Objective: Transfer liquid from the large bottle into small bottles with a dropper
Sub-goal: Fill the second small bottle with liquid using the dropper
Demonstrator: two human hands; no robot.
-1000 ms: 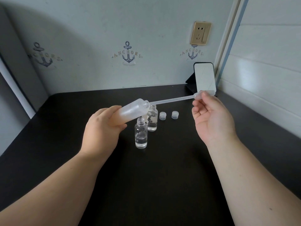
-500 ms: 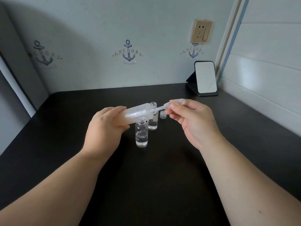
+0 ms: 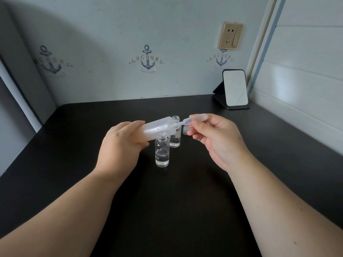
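While the left hand (image 3: 120, 143) grips the tilted large bottle (image 3: 157, 129), the right hand (image 3: 217, 138) pinches the dropper (image 3: 193, 120) at its mouth.

Large bottle (image 3: 157, 129) in my left hand (image 3: 118, 145): frosted, matt translucent plastic. Dropper (image 3: 193, 119) in my right hand (image 3: 219, 140): soft-looking cloudy plastic. Two small bottles (image 3: 162, 154): clear, glossy, glass or plastic, can't tell. Desk (image 3: 167, 210): black, matt, smooth. Mirror (image 3: 235, 88): shiny. Wall socket (image 3: 231, 36): brushed gold finish.
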